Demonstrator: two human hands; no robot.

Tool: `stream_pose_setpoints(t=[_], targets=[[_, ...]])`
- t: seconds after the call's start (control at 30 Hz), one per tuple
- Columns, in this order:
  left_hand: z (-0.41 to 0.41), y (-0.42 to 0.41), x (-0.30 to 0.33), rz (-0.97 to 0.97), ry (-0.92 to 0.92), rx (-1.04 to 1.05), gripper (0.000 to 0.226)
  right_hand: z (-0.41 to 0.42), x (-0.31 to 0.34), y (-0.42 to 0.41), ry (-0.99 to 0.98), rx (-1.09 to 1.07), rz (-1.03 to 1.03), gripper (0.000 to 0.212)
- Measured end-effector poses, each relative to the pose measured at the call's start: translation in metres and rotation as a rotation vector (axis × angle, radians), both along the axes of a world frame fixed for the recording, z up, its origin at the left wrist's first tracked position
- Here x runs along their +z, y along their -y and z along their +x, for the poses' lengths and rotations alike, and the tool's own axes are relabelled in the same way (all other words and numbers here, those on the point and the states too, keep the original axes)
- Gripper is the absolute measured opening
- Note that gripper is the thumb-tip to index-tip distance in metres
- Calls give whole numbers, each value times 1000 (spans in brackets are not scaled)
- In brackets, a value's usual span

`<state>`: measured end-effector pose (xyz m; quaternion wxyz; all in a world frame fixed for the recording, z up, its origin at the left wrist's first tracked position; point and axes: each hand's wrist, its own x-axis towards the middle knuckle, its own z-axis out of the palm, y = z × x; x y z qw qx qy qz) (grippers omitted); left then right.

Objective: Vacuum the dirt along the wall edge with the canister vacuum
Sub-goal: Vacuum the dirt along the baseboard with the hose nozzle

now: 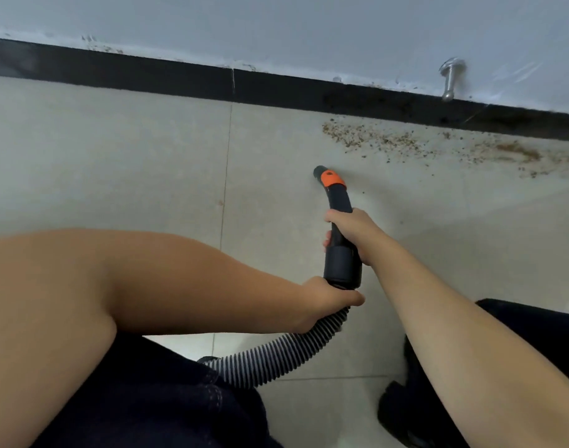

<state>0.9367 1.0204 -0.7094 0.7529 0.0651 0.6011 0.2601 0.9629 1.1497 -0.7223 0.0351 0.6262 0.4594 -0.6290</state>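
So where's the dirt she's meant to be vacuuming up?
The dirt lies on the floor tiles at the upper right of the head view, along the black baseboard below the metal door stop, just beyond the nozzle.

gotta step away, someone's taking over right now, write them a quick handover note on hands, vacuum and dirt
Right hand grips the black nozzle handle. Left hand holds the ribbed hose just behind the cuff. The nozzle tip is near the floor, short of the dirt. The dirt lies in a band along the black baseboard, to the right. None of the visible band is cleared. Left: sweep the tip rightward along the wall edge.
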Motion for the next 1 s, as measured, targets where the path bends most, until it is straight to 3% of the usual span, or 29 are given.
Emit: stream_pose_setpoints(t=[0.4,0.6,0.77,1.0], targets=[[64,-25,11,44,-68,-259,22,105,0,-17,33,-353,13,12],[95,-35,6,53,21,-348,21,146,-5,-22,98,-434,27,14],[101,-33,0,75,38,-296,19,139,-4,-26,45,-343,-17,16],[61,-70,-5,68,-92,-4,18,68,-3,-70,22,-182,85,14]])
